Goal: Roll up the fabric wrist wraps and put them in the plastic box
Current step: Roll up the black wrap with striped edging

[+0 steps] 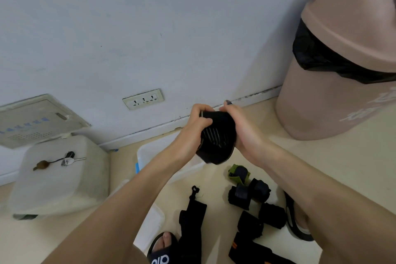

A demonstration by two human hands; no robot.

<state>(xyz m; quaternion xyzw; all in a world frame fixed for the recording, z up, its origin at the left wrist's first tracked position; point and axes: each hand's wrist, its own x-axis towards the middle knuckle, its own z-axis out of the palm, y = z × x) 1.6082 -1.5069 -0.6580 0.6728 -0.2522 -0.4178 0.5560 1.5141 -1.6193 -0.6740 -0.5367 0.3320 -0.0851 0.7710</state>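
I hold a black wrist wrap (217, 137) with grey stripes up in front of me, partly rolled. My left hand (196, 123) grips its left side and my right hand (241, 126) grips its right side. Below my arms stands the clear plastic box (150, 151), mostly hidden by my left forearm. On the floor lie several rolled wraps: a green and black one (239, 173) and black ones (248, 194). An unrolled black wrap (192, 218) stretches along the floor, and another black wrap with an orange tag (246, 248) lies at the bottom.
A white box lid (60, 173) at the left carries a key with a brown fob (55, 162). A tan bin (338, 66) with a black liner stands at the right by the wall. My sandalled feet (162, 248) rest on the beige floor.
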